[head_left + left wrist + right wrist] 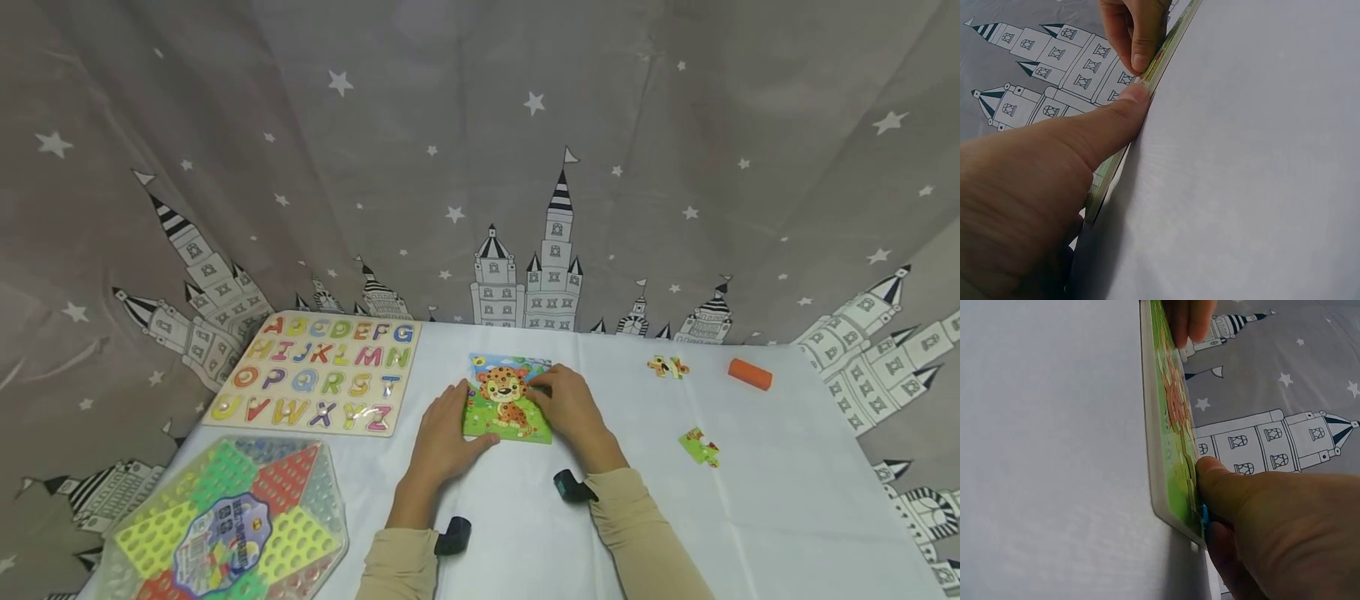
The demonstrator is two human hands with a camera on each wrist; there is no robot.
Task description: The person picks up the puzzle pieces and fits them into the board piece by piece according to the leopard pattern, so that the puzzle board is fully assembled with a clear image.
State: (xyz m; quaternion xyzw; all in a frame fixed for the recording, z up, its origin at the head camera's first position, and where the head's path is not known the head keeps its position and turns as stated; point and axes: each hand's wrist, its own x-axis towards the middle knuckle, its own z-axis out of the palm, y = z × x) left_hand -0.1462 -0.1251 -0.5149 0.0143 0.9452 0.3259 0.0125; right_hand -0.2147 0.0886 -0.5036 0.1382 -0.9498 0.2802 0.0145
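Head view, and the right hand [570,404] was in close, thumb and finger drawn together at the right edge of the leopard puzzle [506,396]; whether a loose piece sat between them, I couldn't tell! Opposite, the left hand [446,433] was spread wide, fingers along the left edge, thumb touching the bottom one, pinching nothing. Light bracing, to my eye: a hard push from the right risked skidding the puzzle over the white cloth [525,525], and a crooked press could have popped pieces up. Right of the grip, well apart, lay two loose pieces [658,367] and, nearer the person, a green piece [700,447]. A careless swing of the right sleeve [645,525] looked likeliest to scatter that one. Left of the grip, the alphabet board [392,403] threatened only a knuckle bump.
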